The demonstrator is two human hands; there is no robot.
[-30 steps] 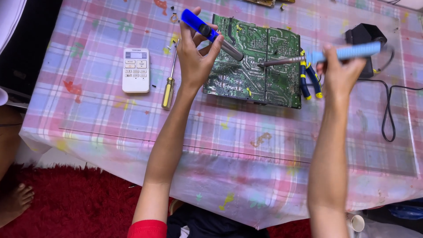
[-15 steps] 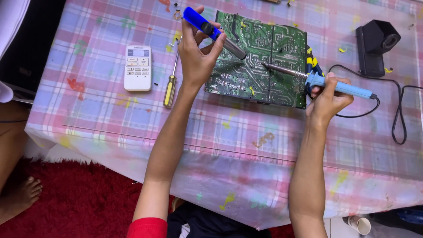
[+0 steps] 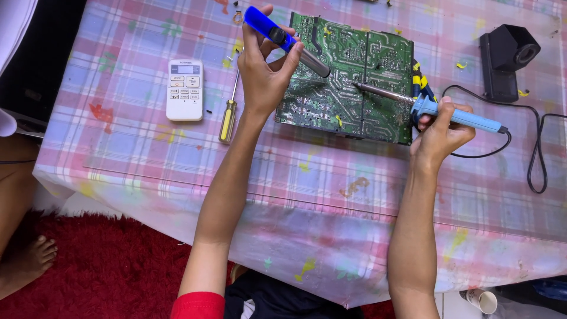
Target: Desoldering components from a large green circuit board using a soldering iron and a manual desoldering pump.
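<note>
A green circuit board (image 3: 348, 88) lies solder side up on the table. My left hand (image 3: 266, 77) grips a blue pen-shaped tool with a silver end (image 3: 283, 38), its tip hovering over the board's left part. My right hand (image 3: 440, 133) holds a blue-handled soldering iron (image 3: 431, 109); its metal tip rests near the middle of the board. The iron's black cord (image 3: 534, 153) trails off to the right.
A white remote control (image 3: 185, 88) and a yellow-handled screwdriver (image 3: 228, 112) lie left of the board. A black stand (image 3: 505, 53) sits at the back right. The pink plaid tablecloth (image 3: 307, 195) hangs over the near edge. A bare foot (image 3: 26, 266) rests on the red rug.
My right hand has come down from a raised position at the right and brought the soldering iron's tip onto the board. My left hand has stayed almost still.
</note>
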